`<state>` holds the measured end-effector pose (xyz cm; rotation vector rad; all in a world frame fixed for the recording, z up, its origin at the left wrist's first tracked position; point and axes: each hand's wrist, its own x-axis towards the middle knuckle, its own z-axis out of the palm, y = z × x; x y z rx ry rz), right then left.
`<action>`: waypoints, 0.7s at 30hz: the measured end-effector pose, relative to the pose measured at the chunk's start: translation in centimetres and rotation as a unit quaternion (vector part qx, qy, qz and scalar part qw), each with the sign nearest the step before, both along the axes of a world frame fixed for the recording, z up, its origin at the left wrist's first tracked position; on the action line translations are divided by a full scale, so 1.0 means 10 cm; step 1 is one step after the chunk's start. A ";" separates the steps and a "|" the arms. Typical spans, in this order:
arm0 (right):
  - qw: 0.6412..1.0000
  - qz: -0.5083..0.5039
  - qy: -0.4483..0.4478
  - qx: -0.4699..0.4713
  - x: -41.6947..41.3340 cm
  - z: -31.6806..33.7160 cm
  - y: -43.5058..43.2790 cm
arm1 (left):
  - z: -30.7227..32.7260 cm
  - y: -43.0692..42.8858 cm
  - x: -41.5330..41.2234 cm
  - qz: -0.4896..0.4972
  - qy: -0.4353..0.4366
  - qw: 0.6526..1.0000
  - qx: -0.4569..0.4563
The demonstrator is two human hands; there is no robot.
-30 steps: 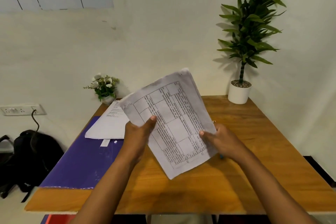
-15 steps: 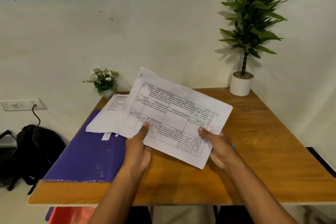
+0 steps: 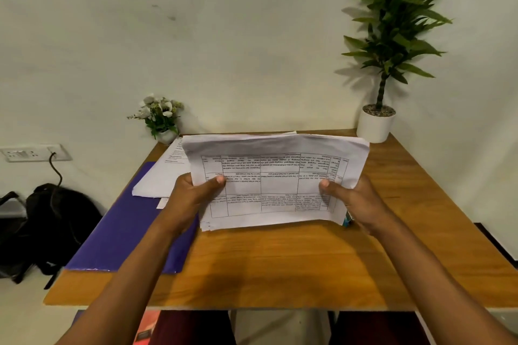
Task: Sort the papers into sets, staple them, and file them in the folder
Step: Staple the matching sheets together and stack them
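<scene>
I hold a stack of printed papers (image 3: 277, 176) with a table on the top sheet, landscape and level, just above the wooden table (image 3: 280, 260). My left hand (image 3: 193, 199) grips its left edge, thumb on top. My right hand (image 3: 356, 202) grips the right edge the same way. A blue folder (image 3: 117, 232) lies flat on the table's left side. More white papers (image 3: 162, 173) rest on the folder's far end. A small blue object (image 3: 348, 220) peeks out under my right hand; what it is cannot be made out.
A small flower pot (image 3: 162, 120) stands at the table's back left. A tall plant in a white pot (image 3: 375, 123) stands at the back right corner. A black backpack (image 3: 47, 221) sits on the floor left, below a wall socket (image 3: 33, 152).
The paper stack has been turned from upright and tilted to landscape and level, and lowered toward the table. Both hands shifted to its side edges.
</scene>
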<state>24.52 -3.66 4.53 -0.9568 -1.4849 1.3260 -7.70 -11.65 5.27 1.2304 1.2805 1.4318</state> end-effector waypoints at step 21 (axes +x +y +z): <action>0.997 -0.025 -0.048 -0.062 0.05 -0.77 -0.12 | -0.74 -0.20 0.25 0.024 -0.031 0.998 -0.058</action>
